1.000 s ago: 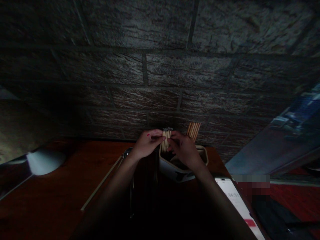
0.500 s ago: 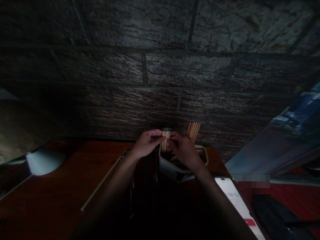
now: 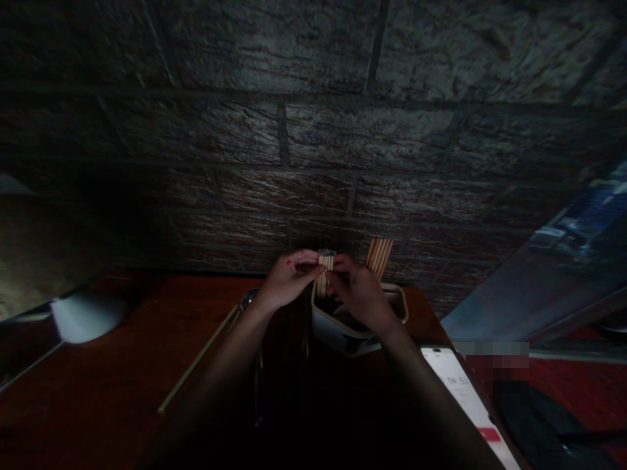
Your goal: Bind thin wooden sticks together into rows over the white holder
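Note:
Between my two hands stands an upright bundle of light wooden chopsticks (image 3: 324, 264), their lower part reaching down into a pale box-shaped holder (image 3: 337, 335). My left hand (image 3: 292, 279) pinches the bundle from the left, thumb in front, and shows a small red mark on its back. From the right, my right hand (image 3: 360, 291) grips the same bundle with thumb and fingers, its wrist over the holder's rim. A second bunch of browner chopsticks (image 3: 379, 257) leans in the holder behind my right hand. The inside of the holder is dark and partly hidden.
One chopstick (image 3: 198, 359) lies on the brown wooden table (image 3: 122, 372), near some shiny metal utensils (image 3: 248, 299). A lit phone (image 3: 453, 385) lies at the right edge. A white conical object (image 3: 88, 318) is at left. A stone-patterned wall (image 3: 318, 143) rises behind.
Almost nothing differs. Both hands keep the bundle in the same place, with only a slight shift of the fingers.

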A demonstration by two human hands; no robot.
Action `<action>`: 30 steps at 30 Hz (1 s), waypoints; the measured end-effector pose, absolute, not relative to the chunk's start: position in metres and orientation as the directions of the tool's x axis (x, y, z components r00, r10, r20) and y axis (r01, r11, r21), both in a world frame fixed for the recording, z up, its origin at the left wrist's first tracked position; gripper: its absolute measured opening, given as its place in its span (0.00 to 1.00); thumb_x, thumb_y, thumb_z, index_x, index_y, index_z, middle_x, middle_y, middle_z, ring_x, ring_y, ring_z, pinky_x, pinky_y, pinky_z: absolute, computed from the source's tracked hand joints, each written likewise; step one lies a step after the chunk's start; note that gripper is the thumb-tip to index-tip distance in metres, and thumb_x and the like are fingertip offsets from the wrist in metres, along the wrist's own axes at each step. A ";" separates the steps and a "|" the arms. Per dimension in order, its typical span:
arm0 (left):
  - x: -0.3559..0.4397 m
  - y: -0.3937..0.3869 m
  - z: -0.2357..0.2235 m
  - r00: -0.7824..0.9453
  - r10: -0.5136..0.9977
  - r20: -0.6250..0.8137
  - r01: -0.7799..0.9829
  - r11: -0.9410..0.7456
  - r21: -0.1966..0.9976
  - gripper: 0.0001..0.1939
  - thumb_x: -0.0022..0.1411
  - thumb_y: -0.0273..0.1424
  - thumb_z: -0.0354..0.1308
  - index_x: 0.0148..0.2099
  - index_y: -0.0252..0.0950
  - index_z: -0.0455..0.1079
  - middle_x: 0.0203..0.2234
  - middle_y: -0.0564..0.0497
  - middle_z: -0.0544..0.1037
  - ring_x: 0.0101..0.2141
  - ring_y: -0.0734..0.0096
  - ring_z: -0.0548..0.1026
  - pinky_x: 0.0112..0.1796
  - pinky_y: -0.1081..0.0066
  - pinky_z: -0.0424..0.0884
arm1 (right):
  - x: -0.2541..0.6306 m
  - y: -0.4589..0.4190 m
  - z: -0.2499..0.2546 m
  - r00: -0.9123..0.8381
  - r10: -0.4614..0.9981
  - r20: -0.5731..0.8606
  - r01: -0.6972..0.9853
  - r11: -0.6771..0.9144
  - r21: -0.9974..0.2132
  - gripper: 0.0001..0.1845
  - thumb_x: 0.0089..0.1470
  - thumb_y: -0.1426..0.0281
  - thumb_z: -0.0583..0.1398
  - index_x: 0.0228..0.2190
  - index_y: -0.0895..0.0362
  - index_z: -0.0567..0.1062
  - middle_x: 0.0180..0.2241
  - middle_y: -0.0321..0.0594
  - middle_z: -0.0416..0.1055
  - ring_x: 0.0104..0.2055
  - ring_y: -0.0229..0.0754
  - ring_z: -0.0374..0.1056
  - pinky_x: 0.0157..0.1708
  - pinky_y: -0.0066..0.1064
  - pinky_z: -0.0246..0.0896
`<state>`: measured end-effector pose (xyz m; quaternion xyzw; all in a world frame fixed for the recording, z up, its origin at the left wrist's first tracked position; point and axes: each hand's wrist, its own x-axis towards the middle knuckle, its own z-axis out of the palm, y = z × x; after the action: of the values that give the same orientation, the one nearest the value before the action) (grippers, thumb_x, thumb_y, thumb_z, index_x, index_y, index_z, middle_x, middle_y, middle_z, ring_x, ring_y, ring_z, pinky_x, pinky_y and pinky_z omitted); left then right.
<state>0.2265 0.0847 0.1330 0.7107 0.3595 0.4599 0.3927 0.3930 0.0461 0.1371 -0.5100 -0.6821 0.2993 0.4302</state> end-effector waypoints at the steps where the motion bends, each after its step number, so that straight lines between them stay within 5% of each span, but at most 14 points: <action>1: 0.227 0.085 0.133 0.319 0.868 0.381 0.155 -0.444 0.883 0.08 0.58 0.31 0.61 0.41 0.35 0.73 0.37 0.48 0.81 0.40 0.67 0.79 0.45 0.65 0.73 | 0.393 0.046 0.137 -0.113 0.952 0.286 0.441 0.306 -0.844 0.10 0.58 0.70 0.57 0.43 0.55 0.69 0.40 0.42 0.78 0.24 0.37 0.75 0.25 0.28 0.69; 30: 0.227 0.089 0.128 0.357 0.845 0.398 0.128 -0.466 0.875 0.08 0.59 0.30 0.61 0.42 0.34 0.72 0.37 0.48 0.80 0.39 0.67 0.78 0.43 0.65 0.73 | 0.393 0.046 0.138 -0.119 0.946 0.300 0.428 0.322 -0.845 0.08 0.60 0.70 0.55 0.41 0.57 0.69 0.31 0.39 0.78 0.21 0.35 0.72 0.20 0.24 0.66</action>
<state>0.2265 0.0887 0.1283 0.7242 0.3359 0.4567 0.3926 0.3935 0.0458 0.1378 -0.5005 -0.6864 0.2974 0.4357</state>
